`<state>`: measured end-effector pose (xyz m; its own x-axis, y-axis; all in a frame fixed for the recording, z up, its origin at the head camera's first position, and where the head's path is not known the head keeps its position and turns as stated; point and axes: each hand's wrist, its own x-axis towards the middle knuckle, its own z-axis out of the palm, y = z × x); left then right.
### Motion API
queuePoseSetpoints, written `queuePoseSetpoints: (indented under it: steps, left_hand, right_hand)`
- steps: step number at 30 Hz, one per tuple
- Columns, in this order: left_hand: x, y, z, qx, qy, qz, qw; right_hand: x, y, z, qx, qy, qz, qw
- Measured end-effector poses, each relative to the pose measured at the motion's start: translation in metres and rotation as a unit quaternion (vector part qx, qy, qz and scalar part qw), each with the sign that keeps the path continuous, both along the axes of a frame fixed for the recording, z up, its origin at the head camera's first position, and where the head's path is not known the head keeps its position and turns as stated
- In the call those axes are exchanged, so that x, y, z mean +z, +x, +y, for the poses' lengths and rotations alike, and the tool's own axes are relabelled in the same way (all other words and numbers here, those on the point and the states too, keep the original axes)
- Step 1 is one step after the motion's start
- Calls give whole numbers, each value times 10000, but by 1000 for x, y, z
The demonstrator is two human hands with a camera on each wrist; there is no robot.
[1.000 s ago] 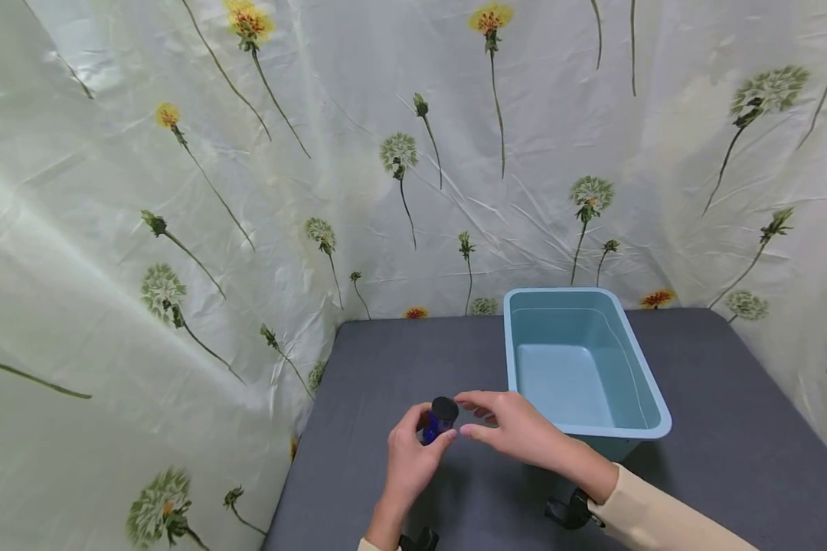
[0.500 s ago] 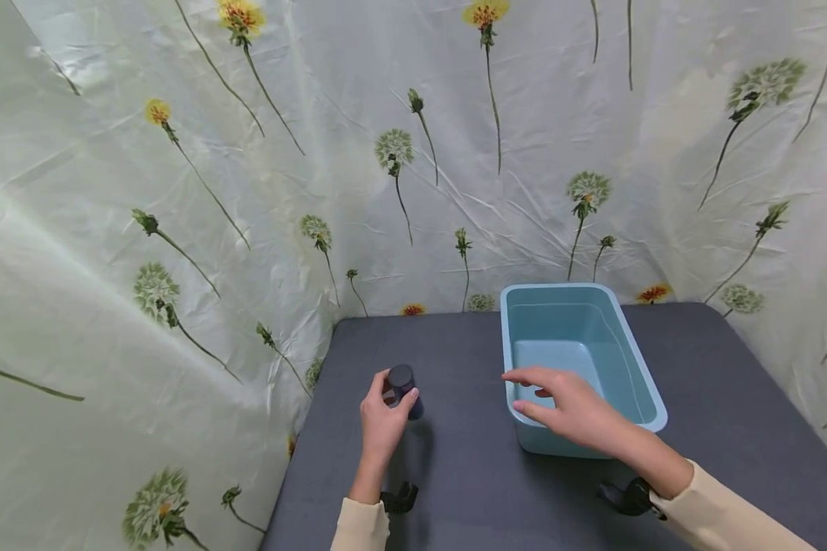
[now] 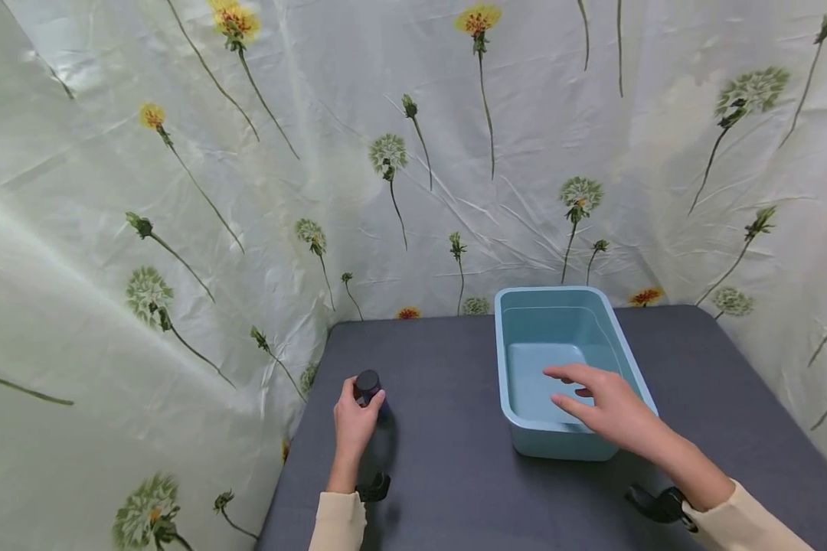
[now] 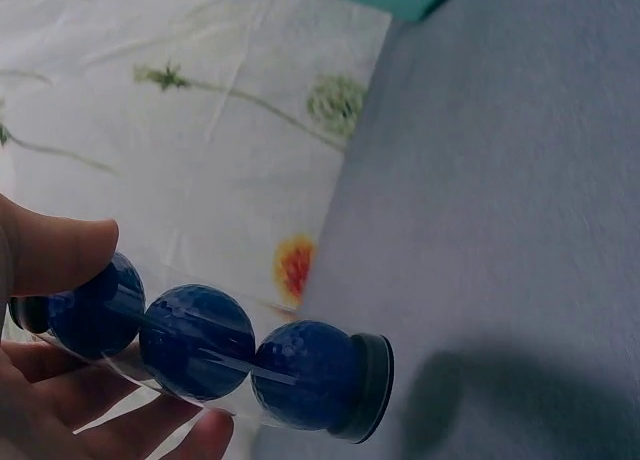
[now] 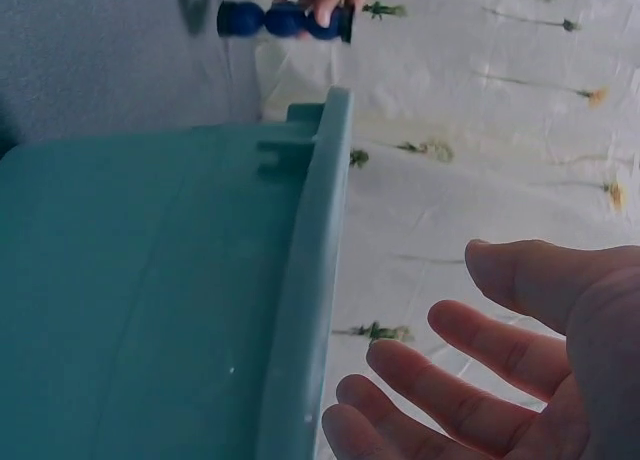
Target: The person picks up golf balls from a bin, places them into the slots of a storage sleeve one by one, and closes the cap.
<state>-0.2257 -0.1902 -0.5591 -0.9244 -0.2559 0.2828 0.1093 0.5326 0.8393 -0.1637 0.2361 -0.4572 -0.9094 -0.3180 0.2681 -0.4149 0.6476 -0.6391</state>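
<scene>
Left hand grips a clear tube of three blue balls, thumb and fingers curled round it, black cap on top. Left wrist view: tube tilted, lower cap end near the grey table but seems just off it; contact can't be confirmed. Tube sits at the table's left edge, just beside the flowered sheet.

Right hand empty, fingers spread and relaxed, hovering over the near rim of the teal bin; doesn't seem to touch it. Right wrist view shows the open palm beside the bin wall, tube far off at top.

Bin looks empty as far as visible, well apart from the tube.

Progress, as a judgement: tube capped, balls inside, held in one hand only; not set down, nothing in the bin. Any placing or opening is not yet done.
</scene>
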Motion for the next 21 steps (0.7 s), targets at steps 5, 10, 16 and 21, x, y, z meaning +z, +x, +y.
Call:
queuePoseSetpoints:
  steps: [5,10,16,21]
  left_hand:
    - [-10,7,-9,215,-55,-230,9995]
    - [-22,12,-8,237,42,-382,9990]
    - [-26,10,-7,204,172,-319,9991]
    - [-20,9,-9,69,93,-366,9993]
  right_hand:
    - [-7,4,6,-115,-33,-128,9998]
    - [-10,4,10,-138,4,-207,9997]
    - [-13,2,14,-292,194,-239,9991]
    - [-16,1,15,-273,244,-192,9991]
